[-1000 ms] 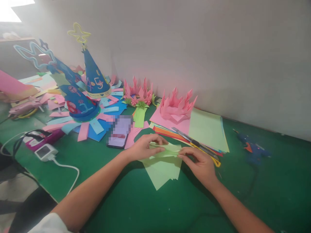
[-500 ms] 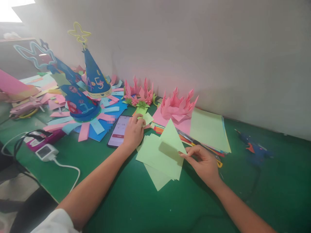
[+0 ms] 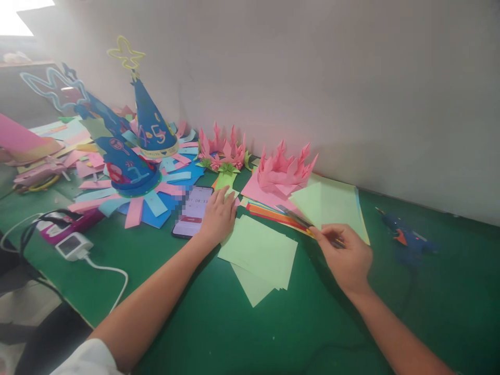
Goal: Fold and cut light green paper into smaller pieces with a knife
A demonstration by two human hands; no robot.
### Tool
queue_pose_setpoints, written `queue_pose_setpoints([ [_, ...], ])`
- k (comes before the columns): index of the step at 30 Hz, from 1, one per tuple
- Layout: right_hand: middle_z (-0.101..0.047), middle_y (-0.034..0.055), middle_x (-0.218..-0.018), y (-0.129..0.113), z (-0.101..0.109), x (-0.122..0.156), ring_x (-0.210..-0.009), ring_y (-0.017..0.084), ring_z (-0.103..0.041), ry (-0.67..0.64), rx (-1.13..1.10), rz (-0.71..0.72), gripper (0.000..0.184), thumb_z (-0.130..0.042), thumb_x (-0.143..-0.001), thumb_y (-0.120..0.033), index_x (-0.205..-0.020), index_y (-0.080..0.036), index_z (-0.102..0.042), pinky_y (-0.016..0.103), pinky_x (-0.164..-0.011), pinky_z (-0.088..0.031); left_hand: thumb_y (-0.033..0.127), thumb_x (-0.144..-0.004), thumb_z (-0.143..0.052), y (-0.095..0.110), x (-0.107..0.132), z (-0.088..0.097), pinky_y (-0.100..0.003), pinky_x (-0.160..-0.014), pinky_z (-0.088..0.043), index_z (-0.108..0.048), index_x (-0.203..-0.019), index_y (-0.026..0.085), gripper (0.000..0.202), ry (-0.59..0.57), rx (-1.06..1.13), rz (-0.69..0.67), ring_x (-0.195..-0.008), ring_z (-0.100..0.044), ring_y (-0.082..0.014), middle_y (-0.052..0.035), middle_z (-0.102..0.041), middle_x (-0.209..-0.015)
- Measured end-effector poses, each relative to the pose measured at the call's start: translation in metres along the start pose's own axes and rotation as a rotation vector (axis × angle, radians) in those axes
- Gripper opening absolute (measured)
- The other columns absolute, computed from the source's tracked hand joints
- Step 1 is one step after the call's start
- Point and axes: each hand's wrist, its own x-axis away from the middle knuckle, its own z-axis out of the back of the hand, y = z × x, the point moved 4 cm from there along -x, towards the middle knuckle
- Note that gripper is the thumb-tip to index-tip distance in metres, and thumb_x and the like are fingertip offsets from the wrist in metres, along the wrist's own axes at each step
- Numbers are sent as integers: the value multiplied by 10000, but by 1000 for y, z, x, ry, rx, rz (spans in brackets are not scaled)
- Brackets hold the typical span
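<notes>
My left hand [image 3: 219, 214] lies with its fingers stretched out over the right edge of a phone [image 3: 191, 211] and small light green paper pieces [image 3: 233, 193]. The phone's screen shows running digits. My right hand [image 3: 346, 255] is closed, thumb against fingers, at the lower corner of a light green paper sheet [image 3: 310, 200] raised above the paper pile at the back. Below that hand, a dark, slim tool [image 3: 292, 214] is partly covered. Between my hands, several light green squares [image 3: 260, 250] form a loose stack, one turned askew underneath.
Pink folded-paper crowns [image 3: 287, 169] stand by the wall. Blue cone hats [image 3: 154, 122] and paper strips [image 3: 135, 211] crowd the left, near a white charger [image 3: 74, 246] with its cable. A blue glue gun [image 3: 410, 237] lies right, and larger green sheets [image 3: 341, 205] at the back.
My right hand has moved right and slightly back, lifting a green sheet off the stack towards the rear pile. My left hand's fingers have flattened out beside the phone.
</notes>
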Motion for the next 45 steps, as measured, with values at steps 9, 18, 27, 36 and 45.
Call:
queue_pose_setpoints([
  [9, -604, 4, -717, 34, 10, -21, -641, 182, -541, -5, 194, -161, 279, -678, -724, -450, -705, -223, -518, 292, -587, -373, 303, -861, -582, 22, 16, -5, -455, -1022, -373, -532, -1219, 161, 388, -287, 294, -221, -1188, -483, -270, -131, -543, -1256],
  [18, -496, -2, -672, 5, -1, -9, -623, 170, -487, -99, 184, 226, 227, -629, -803, -380, -744, -224, -475, 301, -591, -386, 211, -851, -577, 24, 15, -6, -405, -892, -435, -600, -1083, 181, 235, -266, 343, -243, -1006, -531, -243, -97, -560, -1038],
  [27, -653, 70, -1038, -21, -30, 15, -951, 232, -619, -608, -57, 374, 196, -570, -854, -324, -1025, -237, -531, 376, -811, -494, 145, -843, -513, 21, 11, 5, -296, -769, -443, -592, -850, 174, 84, -163, 682, -77, -836, -564, -165, -35, -607, -865],
  [36, -661, 33, -979, -28, -28, 22, -856, 189, -641, -658, -250, 226, 206, -581, -842, -282, -1047, -263, -568, 310, -761, -532, 214, -776, -608, 0, 15, -14, -208, -653, -403, -464, -1024, 205, 287, -88, 942, 338, -716, -508, -88, 5, -502, -918],
  [45, -590, 3, -809, -18, -35, 23, -652, 152, -597, -457, -518, -110, 399, -627, -796, -281, -1121, -259, -396, 278, -592, -527, 227, -755, -637, 7, 14, -10, -178, -590, -374, -478, -1075, 207, 358, -202, 1057, 427, -608, -438, -65, 39, -480, -786],
])
